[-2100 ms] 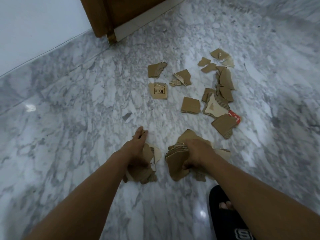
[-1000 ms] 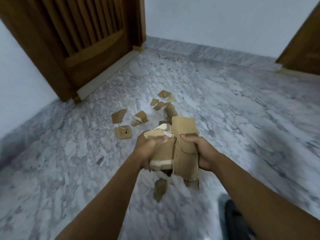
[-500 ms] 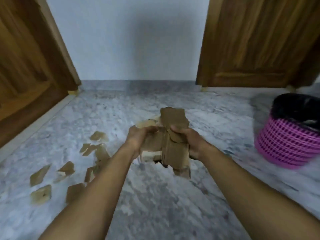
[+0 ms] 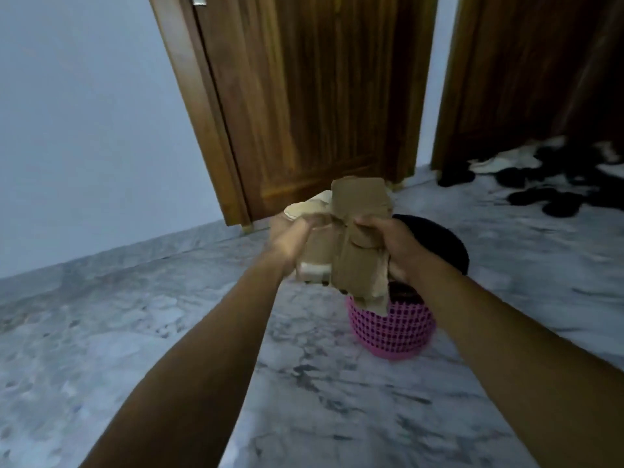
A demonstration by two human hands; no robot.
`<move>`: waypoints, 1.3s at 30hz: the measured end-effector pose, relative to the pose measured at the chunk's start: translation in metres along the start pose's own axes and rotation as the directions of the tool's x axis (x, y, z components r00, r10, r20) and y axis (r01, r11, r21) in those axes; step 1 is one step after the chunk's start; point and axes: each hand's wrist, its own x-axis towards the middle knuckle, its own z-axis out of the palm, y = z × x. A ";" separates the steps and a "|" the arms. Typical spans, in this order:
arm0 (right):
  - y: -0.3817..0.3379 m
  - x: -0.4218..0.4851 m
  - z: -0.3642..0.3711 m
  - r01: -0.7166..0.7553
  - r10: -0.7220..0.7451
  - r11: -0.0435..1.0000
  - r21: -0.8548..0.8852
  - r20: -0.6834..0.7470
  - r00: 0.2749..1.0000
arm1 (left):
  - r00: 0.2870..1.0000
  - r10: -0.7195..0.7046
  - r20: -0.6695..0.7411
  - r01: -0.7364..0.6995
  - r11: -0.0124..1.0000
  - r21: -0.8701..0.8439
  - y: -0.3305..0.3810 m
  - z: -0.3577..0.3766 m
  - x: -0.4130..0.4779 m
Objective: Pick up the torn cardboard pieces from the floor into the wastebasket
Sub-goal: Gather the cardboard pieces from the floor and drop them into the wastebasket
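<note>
A bundle of torn brown cardboard pieces is held up between both hands, just in front of and partly above the pink wastebasket with its black liner. My left hand grips the bundle's left side. On the right side, my right hand curls its fingers round the pieces. The bundle hides the basket's near left rim. No loose pieces on the floor are in view.
Marble floor all around. A wooden door stands behind the basket and a second wooden door at the right. Dark shoes and pale items lie on the floor at far right. White wall at left.
I lifted the gathered cardboard off the floor and turned right. The wastebasket has come from the right edge to the middle, right behind the bundle; the scattered pieces have left the view.
</note>
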 end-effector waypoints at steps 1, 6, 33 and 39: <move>-0.002 0.014 -0.025 0.019 -0.019 1.000 -0.001 -0.051 0.999 | 1.000 0.002 0.020 -0.002 1.000 0.000 -0.006 0.026 0.023; 0.003 0.081 -0.117 0.099 -0.110 0.993 -0.059 -0.242 0.964 | 0.987 -0.086 0.132 0.081 0.996 0.046 -0.051 0.117 0.120; 0.060 0.119 -0.002 -0.002 -0.169 0.477 -0.879 -0.094 0.981 | 0.992 -0.071 0.108 -0.001 0.834 0.551 -0.067 -0.042 0.092; 0.121 0.017 0.197 0.227 -0.051 0.495 -0.839 0.233 0.971 | 0.965 -0.132 -0.226 0.229 0.844 0.485 -0.065 -0.263 -0.072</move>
